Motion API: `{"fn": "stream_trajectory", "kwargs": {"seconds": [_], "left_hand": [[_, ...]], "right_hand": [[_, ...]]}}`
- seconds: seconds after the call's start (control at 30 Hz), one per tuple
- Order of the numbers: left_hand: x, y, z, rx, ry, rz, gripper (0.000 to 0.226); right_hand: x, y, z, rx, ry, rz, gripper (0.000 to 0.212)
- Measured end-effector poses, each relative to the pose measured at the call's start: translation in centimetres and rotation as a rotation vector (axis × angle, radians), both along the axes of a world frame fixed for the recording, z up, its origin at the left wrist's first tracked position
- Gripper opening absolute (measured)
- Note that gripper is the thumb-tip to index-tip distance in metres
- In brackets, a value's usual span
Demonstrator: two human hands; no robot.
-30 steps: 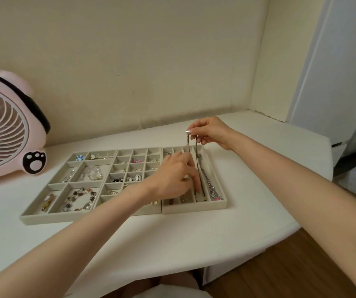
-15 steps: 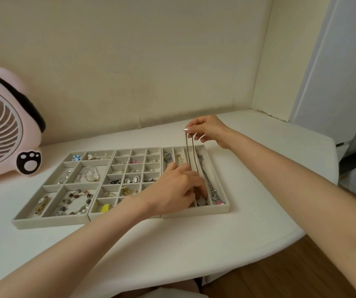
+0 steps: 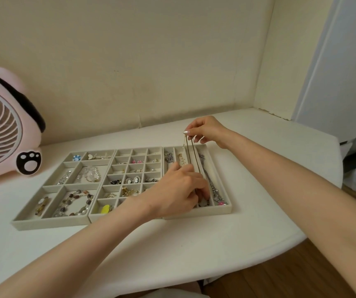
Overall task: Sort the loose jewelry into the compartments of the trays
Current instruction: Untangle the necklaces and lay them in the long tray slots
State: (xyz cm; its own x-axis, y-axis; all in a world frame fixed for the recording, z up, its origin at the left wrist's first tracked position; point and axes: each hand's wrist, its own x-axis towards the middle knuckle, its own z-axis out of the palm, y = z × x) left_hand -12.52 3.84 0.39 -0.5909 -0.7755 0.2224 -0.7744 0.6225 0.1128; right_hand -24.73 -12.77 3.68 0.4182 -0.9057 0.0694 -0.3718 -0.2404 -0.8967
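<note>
Necklace chain [image 3: 192, 155], thin and gold, hangs as a doubled strand from the right hand [image 3: 205, 131], whose thumb and forefinger pinch its top end above the far rim of the right-hand tray [image 3: 224, 183]. The strand runs down into one of that tray's long narrow compartments, where the left hand [image 3: 179, 189] rests over the tray with fingers curled around the chain's lower end. A silver necklace [image 3: 210, 179] lies in the compartment just to the right. Beside this tray sit a middle tray [image 3: 116, 151] of small squares holding earrings and a left tray [image 3: 50, 222] with beaded bracelets, all on a white table [image 3: 172, 244]. A pink fan [image 3: 5, 134] stands at far left.
</note>
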Motion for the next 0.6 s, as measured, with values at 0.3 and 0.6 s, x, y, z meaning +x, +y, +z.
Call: {"fn": "stream_trajectory", "kwargs": {"seconds": [0.3,0.6], "left_hand": [[0.0,0.2,0.1,0.011,0.010,0.004,0.039],[-0.1,0.2,0.1,0.014,0.017,0.003,0.038]], "right_hand": [[0.5,-1.0,-1.3,-0.018,0.064,-0.031,0.009],[0.4,-1.5,-2.3,-0.126,0.187,-0.073,0.010]]}}
